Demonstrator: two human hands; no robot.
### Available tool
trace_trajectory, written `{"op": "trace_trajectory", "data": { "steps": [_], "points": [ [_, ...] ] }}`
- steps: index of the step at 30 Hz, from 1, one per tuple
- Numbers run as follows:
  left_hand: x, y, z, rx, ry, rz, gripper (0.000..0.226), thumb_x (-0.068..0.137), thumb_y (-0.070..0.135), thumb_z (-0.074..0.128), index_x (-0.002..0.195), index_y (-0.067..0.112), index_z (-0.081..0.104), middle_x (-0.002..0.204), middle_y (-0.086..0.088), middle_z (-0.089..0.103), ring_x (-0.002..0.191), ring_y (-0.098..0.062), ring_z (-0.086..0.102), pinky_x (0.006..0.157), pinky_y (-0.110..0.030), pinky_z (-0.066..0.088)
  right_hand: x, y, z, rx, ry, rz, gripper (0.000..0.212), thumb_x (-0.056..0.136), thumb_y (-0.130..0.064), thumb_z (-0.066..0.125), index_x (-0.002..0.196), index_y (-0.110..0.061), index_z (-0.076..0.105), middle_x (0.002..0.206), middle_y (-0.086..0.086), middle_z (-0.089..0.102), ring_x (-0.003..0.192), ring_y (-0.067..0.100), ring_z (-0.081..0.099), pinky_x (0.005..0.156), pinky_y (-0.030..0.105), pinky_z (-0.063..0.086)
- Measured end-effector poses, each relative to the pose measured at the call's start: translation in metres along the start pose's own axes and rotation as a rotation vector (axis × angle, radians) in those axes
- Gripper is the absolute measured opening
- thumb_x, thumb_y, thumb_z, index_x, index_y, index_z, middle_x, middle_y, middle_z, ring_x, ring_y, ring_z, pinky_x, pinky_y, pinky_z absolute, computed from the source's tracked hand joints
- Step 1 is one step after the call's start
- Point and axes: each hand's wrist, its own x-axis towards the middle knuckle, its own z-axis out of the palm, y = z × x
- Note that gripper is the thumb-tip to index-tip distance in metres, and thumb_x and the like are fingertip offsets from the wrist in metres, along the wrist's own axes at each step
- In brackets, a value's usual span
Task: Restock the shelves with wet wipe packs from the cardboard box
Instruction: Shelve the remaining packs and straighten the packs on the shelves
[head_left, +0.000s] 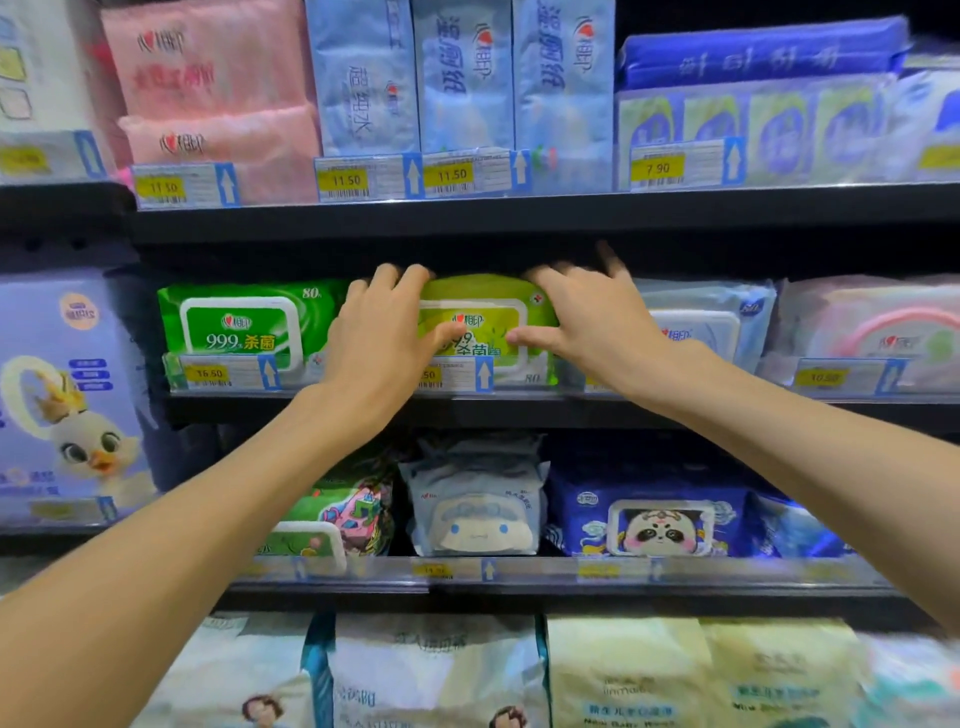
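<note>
Lime-green pack (480, 317): a wet wipe pack with a white flip lid facing out, standing on the middle shelf between both hands, its top close under the shelf above.
Left hand (382, 338): clasps the pack's left edge, fingers curled over the top left corner, thumb lying across the front label.
Right hand (587, 322): clasps the right edge the same way, fingers hooked over the top right corner, thumb pointing inward on the front.
Step in hand: by my reading, seating this pack in its slot and squaring it up.
Doing it well: push evenly with both hands so the pack slides back straight, keep the label facing out, and duck the top under the upper shelf lip.
Left of the left hand: a darker green pack (239, 325), touching or nearly touching the held one; avoid shoving it sideways.
Right of the right hand: a pale blue pack (711, 322), partly hidden by the wrist.
Below the hands: price tag (457, 373) on the shelf rail (519, 402); keep it uncovered.
Cardboard box: not in view.
</note>
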Motion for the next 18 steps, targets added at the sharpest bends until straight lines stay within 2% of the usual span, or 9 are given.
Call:
{"op": "trace_trajectory", "data": {
  "steps": [7, 12, 16, 18],
  "points": [
    [-0.001, -0.002, 0.001, 0.006, 0.013, 0.007, 0.064, 0.089, 0.058, 0.063, 0.138, 0.02, 0.051, 0.125, -0.008, 0.057, 0.11, -0.031, 0.054, 0.083, -0.043, 0.049, -0.004, -0.006, 0.001, -0.011, 0.058, -0.01, 0.069, 0.086, -0.066, 0.062, 0.138, -0.022, 0.057, 0.125, 0.005, 0.069, 0.121, 0.028, 0.064, 0.126, 0.053, 0.009],
    [-0.002, -0.002, 0.005, 0.031, 0.002, -0.016, 0.063, 0.091, 0.055, 0.062, 0.139, 0.017, 0.049, 0.127, -0.011, 0.057, 0.116, -0.035, 0.051, 0.085, -0.046, 0.05, -0.003, -0.011, 0.005, -0.013, 0.039, 0.004, 0.07, 0.088, -0.068, 0.058, 0.142, -0.024, 0.053, 0.13, 0.003, 0.067, 0.128, 0.029, 0.058, 0.125, 0.059, 0.01],
    [-0.015, 0.009, -0.002, 0.087, 0.094, 0.027, 0.063, 0.092, 0.047, 0.064, 0.144, 0.014, 0.049, 0.136, -0.011, 0.056, 0.129, -0.034, 0.046, 0.099, -0.047, 0.046, -0.016, -0.005, 0.003, 0.014, 0.107, 0.03, 0.079, 0.091, -0.068, 0.052, 0.152, -0.019, 0.042, 0.135, 0.006, 0.063, 0.131, 0.029, 0.054, 0.124, 0.058, 0.017],
    [-0.023, 0.023, -0.006, 0.047, 0.129, 0.114, 0.059, 0.094, 0.039, 0.063, 0.145, 0.013, 0.05, 0.142, -0.009, 0.054, 0.137, -0.031, 0.042, 0.107, -0.046, 0.042, -0.029, 0.007, -0.003, 0.033, 0.134, 0.033, 0.077, 0.093, -0.064, 0.05, 0.151, -0.014, 0.044, 0.136, 0.007, 0.062, 0.131, 0.029, 0.054, 0.123, 0.056, 0.021]
  ]
}}
